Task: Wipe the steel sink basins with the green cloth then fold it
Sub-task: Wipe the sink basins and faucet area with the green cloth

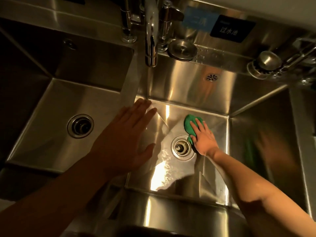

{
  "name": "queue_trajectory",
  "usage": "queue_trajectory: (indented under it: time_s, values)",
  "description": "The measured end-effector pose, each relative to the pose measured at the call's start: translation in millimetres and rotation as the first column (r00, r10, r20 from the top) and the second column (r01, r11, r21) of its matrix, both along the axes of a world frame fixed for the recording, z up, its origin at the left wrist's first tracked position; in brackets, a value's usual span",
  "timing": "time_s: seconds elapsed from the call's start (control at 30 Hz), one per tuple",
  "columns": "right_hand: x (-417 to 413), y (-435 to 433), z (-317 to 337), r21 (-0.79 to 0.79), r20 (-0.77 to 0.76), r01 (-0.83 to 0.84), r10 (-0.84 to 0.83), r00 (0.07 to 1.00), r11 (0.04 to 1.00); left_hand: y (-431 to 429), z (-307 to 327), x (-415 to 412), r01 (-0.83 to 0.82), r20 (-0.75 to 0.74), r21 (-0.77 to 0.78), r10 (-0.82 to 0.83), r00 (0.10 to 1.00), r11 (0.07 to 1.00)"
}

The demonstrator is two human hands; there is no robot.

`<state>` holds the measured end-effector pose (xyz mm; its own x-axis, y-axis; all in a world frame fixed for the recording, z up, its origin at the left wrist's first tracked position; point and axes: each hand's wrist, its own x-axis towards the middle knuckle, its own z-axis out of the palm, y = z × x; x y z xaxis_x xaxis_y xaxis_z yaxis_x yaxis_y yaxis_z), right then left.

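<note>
Two bare forearms reach in from the lower edge, one from each corner. On the left side, the left hand [127, 134] is spread flat with fingers extended and thumb out, holding nothing; it hangs over the steel divider [130, 82] between the two basins, and whether it touches the metal cannot be told. Across from it, the right hand [204, 135] presses palm-down on the green cloth [190, 123], fingers laid flat over it rather than curled around it. That cloth is bunched on the floor of the right basin [213, 177], just beyond and to the right of its round drain [183, 147], with one corner trailing down beside the drain's rim. Wet streaks and bright glare show on the basin floor near the drain. Off to the left, the left basin [51, 117] lies in darker shadow with its own drain [80, 126] in the middle. Above the divider, a chrome faucet [151, 40] points down toward the camera. On the back ledge, a round strainer plug [183, 49] sits beside the faucet, and a second metal plug [264, 63] rests farther right. Two signs, a blue sign [195, 18] and a black sign [232, 29], are fixed to the back wall.
</note>
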<state>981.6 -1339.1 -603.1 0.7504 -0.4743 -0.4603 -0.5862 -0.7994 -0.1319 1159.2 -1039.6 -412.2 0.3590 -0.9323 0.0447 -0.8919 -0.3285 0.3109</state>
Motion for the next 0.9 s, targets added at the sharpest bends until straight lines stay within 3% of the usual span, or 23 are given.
queue_trajectory:
  time_s: [0.23, 0.4, 0.53, 0.63, 0.77, 0.83, 0.9]
  values:
    - [-90.8, 5.6, 6.3, -0.046, -0.152, -0.114, 0.106, 0.983, 0.992, -3.2, 3.6, 2.5, 0.084, 0.075, 0.127, -0.094, 0.993, 0.988]
    - [-112.9, 35.5, 11.3, 0.008, -0.308, -0.336, 0.322, 0.895, 0.942, -1.7, 8.1, 3.3, 0.070, 0.051, 0.082, -0.074, 0.996, 0.994]
    - [-114.5, 60.5, 11.5, -0.105, -0.180, -0.658, 0.637, 0.750, 0.745, -2.2, 10.0, 2.5, 0.054, 0.042, 0.089, -0.058, 0.997, 0.995]
    - [-102.3, 78.0, 10.8, -0.122, -0.123, -0.782, 0.773, 0.623, 0.611, -1.7, 8.9, 3.2, 0.056, 0.050, 0.094, -0.060, 0.997, 0.994]
    - [-51.8, 106.0, 3.9, 0.005, -0.161, -0.799, 0.789, 0.592, 0.601, -3.7, 8.8, 2.6, 0.048, 0.053, 0.114, -0.055, 0.997, 0.992]
    - [-34.5, 121.0, -4.3, 0.086, -0.187, -0.741, 0.741, 0.645, 0.666, -3.9, 9.1, 2.4, 0.043, 0.053, 0.111, -0.049, 0.997, 0.993]
    - [-16.0, 130.9, -2.0, 0.097, -0.121, -0.740, 0.746, 0.655, 0.666, -3.6, 9.2, 2.4, 0.035, 0.049, 0.120, -0.041, 0.998, 0.992]
